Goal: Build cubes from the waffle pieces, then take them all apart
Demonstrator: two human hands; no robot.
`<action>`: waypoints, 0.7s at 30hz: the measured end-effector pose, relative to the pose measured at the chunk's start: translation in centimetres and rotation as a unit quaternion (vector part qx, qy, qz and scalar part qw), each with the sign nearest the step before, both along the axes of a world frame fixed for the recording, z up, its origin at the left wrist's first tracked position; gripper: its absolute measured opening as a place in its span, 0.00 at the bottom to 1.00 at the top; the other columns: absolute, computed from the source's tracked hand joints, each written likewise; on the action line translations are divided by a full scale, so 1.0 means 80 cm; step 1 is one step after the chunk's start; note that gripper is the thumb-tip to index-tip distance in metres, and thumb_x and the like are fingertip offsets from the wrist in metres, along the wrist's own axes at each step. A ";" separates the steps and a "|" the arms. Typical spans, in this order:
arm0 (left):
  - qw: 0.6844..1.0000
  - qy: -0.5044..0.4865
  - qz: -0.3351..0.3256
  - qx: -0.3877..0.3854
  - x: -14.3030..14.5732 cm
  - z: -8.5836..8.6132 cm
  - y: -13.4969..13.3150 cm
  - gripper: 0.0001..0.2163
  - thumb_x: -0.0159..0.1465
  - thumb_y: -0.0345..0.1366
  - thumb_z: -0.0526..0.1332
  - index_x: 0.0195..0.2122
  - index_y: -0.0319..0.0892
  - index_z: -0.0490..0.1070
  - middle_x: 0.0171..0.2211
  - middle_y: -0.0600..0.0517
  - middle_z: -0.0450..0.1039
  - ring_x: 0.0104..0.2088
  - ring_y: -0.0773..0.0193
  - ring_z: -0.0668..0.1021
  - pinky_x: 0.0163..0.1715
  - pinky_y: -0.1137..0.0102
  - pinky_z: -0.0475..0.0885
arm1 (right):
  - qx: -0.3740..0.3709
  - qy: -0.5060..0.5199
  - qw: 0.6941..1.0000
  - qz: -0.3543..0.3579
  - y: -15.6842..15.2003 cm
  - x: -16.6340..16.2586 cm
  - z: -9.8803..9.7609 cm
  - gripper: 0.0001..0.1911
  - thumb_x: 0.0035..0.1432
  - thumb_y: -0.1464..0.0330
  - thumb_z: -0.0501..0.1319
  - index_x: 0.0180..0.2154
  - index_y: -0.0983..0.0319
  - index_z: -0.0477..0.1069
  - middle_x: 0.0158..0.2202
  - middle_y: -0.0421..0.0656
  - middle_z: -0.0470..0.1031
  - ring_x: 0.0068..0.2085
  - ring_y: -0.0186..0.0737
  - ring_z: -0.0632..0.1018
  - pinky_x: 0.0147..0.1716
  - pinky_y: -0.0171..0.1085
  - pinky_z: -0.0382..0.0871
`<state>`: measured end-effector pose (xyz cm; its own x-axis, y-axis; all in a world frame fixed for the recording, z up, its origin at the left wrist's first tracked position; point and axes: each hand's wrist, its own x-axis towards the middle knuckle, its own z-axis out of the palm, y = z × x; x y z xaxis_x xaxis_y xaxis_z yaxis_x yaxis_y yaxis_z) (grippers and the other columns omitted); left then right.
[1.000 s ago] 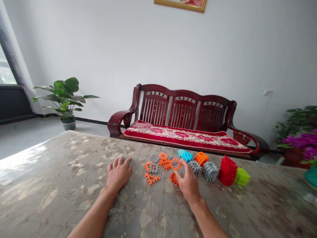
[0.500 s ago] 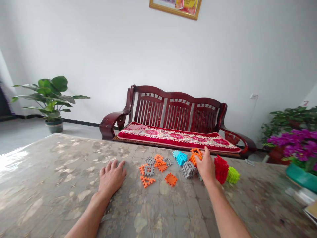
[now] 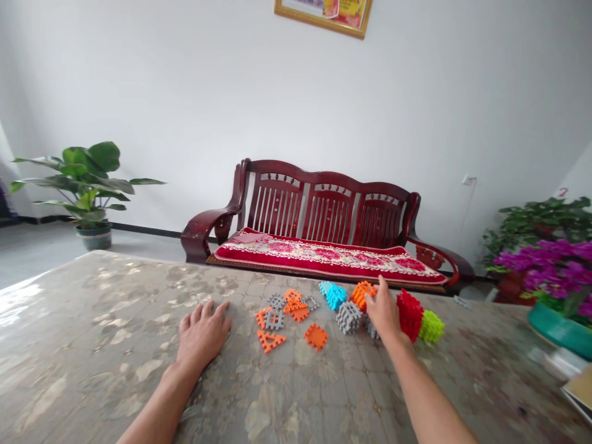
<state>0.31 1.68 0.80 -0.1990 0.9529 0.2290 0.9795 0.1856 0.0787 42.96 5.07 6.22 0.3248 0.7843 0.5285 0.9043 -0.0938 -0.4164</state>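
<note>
On the left part of the table (image 3: 259, 382), my left hand (image 3: 203, 333) lies flat with its fingers spread, holding nothing. My right hand (image 3: 385, 313) reaches to the right-hand group, index finger stretched out and thumb apart beside a stack of orange interlocking plastic tiles (image 3: 362, 295). Whether the thumb touches that stack is hard to tell. Around this hand stand a blue stack (image 3: 333, 296), a grey stack (image 3: 349, 317), a red stack (image 3: 409, 314) and a lime green stack (image 3: 431, 327). Between my hands lie loose tiles: an orange triangle (image 3: 271, 340), an orange square (image 3: 316, 337), grey frames (image 3: 274, 319).
Beyond the table is a dark red wooden bench (image 3: 324, 203) with a floral cushion (image 3: 333, 254). Purple flowers in a teal planter (image 3: 557, 330) and a book-like item (image 3: 580, 388) are at the right edge. A potted plant (image 3: 95, 234) stands on the floor at left.
The openwork orange tile near my right fingertips has come down onto the orange stack, and the fingers are apart from it. The left hand stays flat; the view has shifted slightly.
</note>
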 end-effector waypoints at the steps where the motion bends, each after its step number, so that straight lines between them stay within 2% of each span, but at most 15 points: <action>1: 1.000 -0.001 0.000 0.000 0.000 0.000 0.000 0.23 0.67 0.41 0.47 0.61 0.50 0.67 0.63 0.43 0.63 0.64 0.50 0.62 0.59 0.55 0.55 | 0.000 0.000 1.000 0.001 0.001 0.001 -0.001 0.33 0.59 0.70 0.55 0.65 0.66 0.52 0.52 0.52 0.75 0.51 0.47 0.77 0.47 0.39 0.69; 6: 1.000 0.000 -0.001 0.002 0.000 0.001 -0.002 0.23 0.67 0.42 0.47 0.61 0.50 0.68 0.63 0.44 0.63 0.64 0.50 0.62 0.60 0.55 0.55 | 0.004 -0.004 1.000 0.016 0.006 0.005 -0.006 0.32 0.60 0.69 0.54 0.65 0.67 0.53 0.51 0.54 0.75 0.49 0.50 0.78 0.45 0.42 0.70; 11: 1.000 -0.006 -0.001 0.008 -0.001 -0.002 0.000 0.23 0.67 0.42 0.48 0.61 0.50 0.68 0.63 0.44 0.63 0.63 0.50 0.62 0.59 0.55 0.54 | 0.015 -0.011 1.000 0.023 0.011 0.009 -0.014 0.32 0.60 0.70 0.53 0.65 0.66 0.53 0.50 0.54 0.75 0.47 0.48 0.78 0.45 0.43 0.70; 21: 1.000 0.001 -0.001 0.002 -0.001 -0.002 0.000 0.23 0.67 0.41 0.47 0.61 0.49 0.68 0.63 0.43 0.63 0.64 0.50 0.62 0.59 0.55 0.55 | 0.017 -0.040 0.998 0.038 0.013 0.014 -0.017 0.30 0.60 0.72 0.51 0.63 0.68 0.56 0.52 0.55 0.75 0.51 0.48 0.76 0.52 0.44 0.68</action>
<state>0.24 1.65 0.62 -0.1976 0.9519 0.2341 0.9798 0.1842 0.0780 44.04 6.08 4.87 0.2200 0.7869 0.5765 0.9388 -0.0101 -0.3444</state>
